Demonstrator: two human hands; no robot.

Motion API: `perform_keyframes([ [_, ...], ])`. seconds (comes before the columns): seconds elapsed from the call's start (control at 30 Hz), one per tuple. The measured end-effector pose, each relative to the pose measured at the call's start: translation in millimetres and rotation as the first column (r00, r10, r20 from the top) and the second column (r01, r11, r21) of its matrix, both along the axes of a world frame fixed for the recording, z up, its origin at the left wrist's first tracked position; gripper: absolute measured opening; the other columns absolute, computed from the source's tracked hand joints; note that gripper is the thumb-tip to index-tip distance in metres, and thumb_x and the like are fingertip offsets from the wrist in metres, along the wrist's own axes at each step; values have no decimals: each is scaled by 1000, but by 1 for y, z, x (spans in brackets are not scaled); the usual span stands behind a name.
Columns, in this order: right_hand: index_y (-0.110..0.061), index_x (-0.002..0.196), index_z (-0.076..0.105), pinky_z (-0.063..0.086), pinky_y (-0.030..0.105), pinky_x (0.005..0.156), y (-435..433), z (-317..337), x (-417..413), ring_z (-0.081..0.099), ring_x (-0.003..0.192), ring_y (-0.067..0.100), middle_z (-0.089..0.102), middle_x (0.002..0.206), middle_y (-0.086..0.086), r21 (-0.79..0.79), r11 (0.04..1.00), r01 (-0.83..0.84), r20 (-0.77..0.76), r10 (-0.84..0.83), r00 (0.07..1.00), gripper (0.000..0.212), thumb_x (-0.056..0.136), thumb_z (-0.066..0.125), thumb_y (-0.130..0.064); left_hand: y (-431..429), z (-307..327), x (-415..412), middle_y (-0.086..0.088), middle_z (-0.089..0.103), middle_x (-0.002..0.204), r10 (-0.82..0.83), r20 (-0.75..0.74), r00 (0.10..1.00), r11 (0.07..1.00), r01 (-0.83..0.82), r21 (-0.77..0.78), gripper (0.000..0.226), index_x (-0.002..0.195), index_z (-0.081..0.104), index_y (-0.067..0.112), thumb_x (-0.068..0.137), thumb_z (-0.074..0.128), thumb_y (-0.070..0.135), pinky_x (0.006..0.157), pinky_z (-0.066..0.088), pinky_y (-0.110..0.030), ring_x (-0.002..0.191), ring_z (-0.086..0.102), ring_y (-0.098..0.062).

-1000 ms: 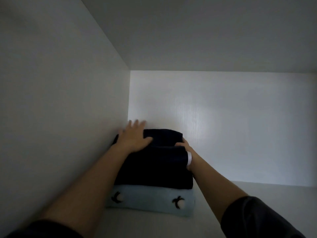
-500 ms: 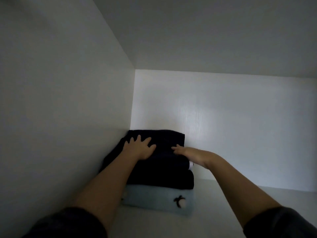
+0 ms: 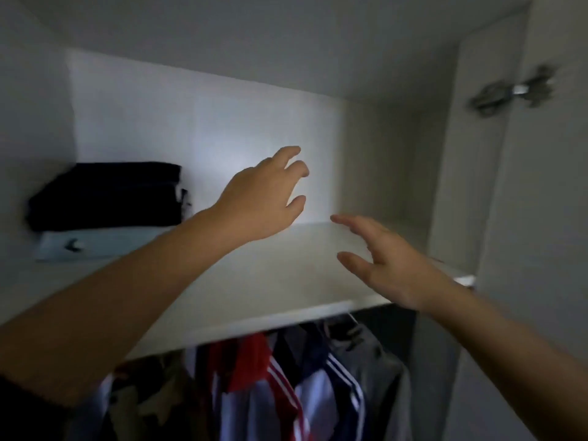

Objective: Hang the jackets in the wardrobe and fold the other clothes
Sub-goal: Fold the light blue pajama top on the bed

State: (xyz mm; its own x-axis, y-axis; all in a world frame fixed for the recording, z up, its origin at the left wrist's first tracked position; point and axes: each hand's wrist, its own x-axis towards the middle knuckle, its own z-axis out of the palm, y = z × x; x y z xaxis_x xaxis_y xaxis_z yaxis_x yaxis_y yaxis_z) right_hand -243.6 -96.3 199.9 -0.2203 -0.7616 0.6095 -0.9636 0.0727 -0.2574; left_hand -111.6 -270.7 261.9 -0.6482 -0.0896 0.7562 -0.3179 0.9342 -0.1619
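A person's two bare arms reached into an open white wardrobe (image 3: 397,154), seen from a camera on the head. The left hand (image 3: 264,198) hung above the middle of the upper shelf (image 3: 286,281), its fingers loosely spread and slightly bent, holding nothing. The right hand (image 3: 391,265) was lower and nearer, over the shelf's front right part, with its fingers spread wide and also empty. Both hands were well apart from the clothes.

At the far left of the shelf, against the side wall, sat a stack of folded dark clothes (image 3: 108,198). It rested on a folded pale blue garment (image 3: 105,243) with a small dark mark on its front edge.

Below the shelf, jackets (image 3: 286,386) hung close together in a row: one camouflage-patterned at the left, then red, white, navy with white stripes, and grey at the right. A metal hinge (image 3: 515,90) showed on the open door (image 3: 547,218) at the upper right. The picture was dim and a little blurred.
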Motion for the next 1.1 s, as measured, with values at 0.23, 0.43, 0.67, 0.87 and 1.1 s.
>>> perform_keyframes([
  [0.23,-44,128,43,48,22,89,351,-101,45,49,117,-4,53,128,-17,-50,889,456,229,-434,871,40,91,53,-31,306,-127,-36,9,34,147,-681,-42,731,695,663,279,34,120,53,22,89,52,35,76,51,-37,98,62,-17],
  [0.43,-38,129,44,48,16,88,566,-175,113,49,111,-9,47,126,-24,-4,546,837,433,-754,494,39,93,54,-27,550,-215,-65,14,43,139,-949,-113,294,188,816,546,33,118,55,24,88,47,38,79,52,-26,101,58,0],
  [0.67,-37,128,47,48,17,85,773,-254,200,51,110,-8,51,128,-21,78,26,997,633,-774,-29,38,93,55,-22,811,-311,-55,10,52,127,-988,-98,-120,-150,564,812,26,116,50,33,92,55,25,81,51,-18,97,59,1],
  [0.87,-26,121,56,50,12,78,934,-292,242,56,101,-6,57,118,-14,148,-339,929,713,-614,-338,34,91,56,-11,1008,-368,-44,10,52,124,-906,-73,-418,-228,334,915,21,107,57,28,91,58,14,76,48,-13,90,58,5],
  [1.1,-33,119,54,44,7,76,1087,-318,262,54,99,-13,55,115,-25,286,-546,788,730,-408,-548,28,95,54,-19,1219,-380,-62,7,57,114,-801,-58,-597,-246,240,939,18,104,62,17,90,59,6,71,44,-5,89,57,7],
])
